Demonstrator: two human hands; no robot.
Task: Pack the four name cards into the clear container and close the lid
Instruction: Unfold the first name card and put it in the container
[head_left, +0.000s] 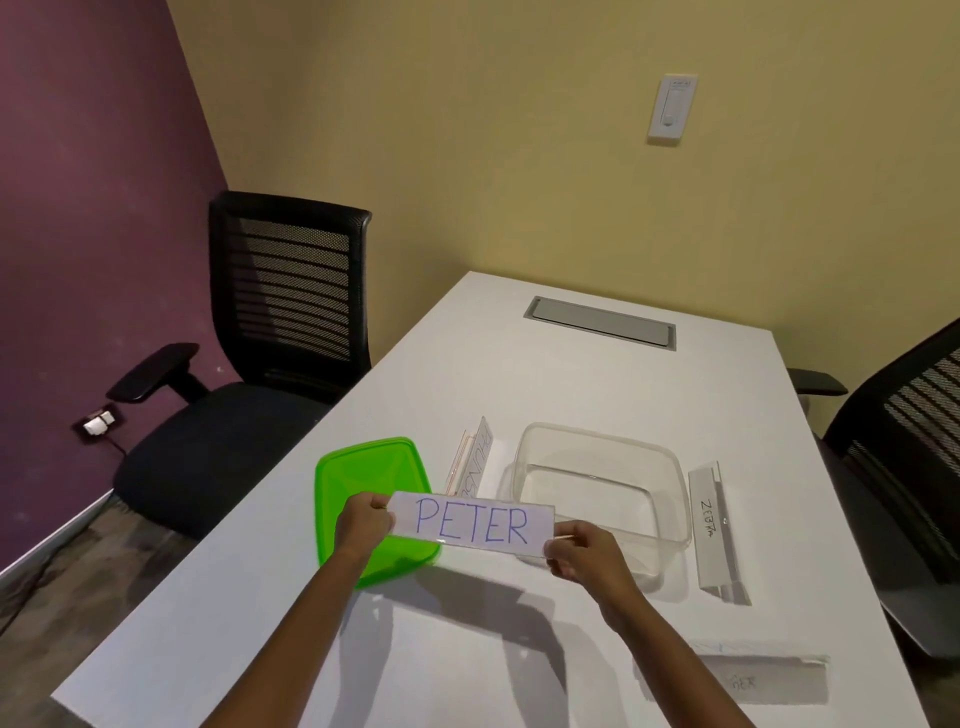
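- A white rectangular name card lettered "PETER" in blue (471, 525) is held above the white surface (519, 379), lifted clear of it, with its lettered face turned toward the camera.
- The card's left end is pinched by the fingers of the left hand (362, 525), closed on the upper left corner; the right end is pinched by the fingers of the right hand (579, 552), closed on the lower right corner.
- The card's long axis runs left to right, tilted slightly so that the right end sits a little lower; the lettering reads upright.
- The card hangs in front of the gap between a bright green plastic lid (363, 478), lying flat on the surface to the left, and a clear rectangular plastic container (597, 483), standing open to the right.
- A second name card in a clear stand (474, 462) is seen between lid and container, its long axis running near to far; its lettering cannot be read fully.
- A third card marked "ZEBRA" (711, 525) lies just right of the container, its long axis also near to far.
- A fourth card (748, 675) lies at the near right, its long axis left to right, its writing too faint to read.
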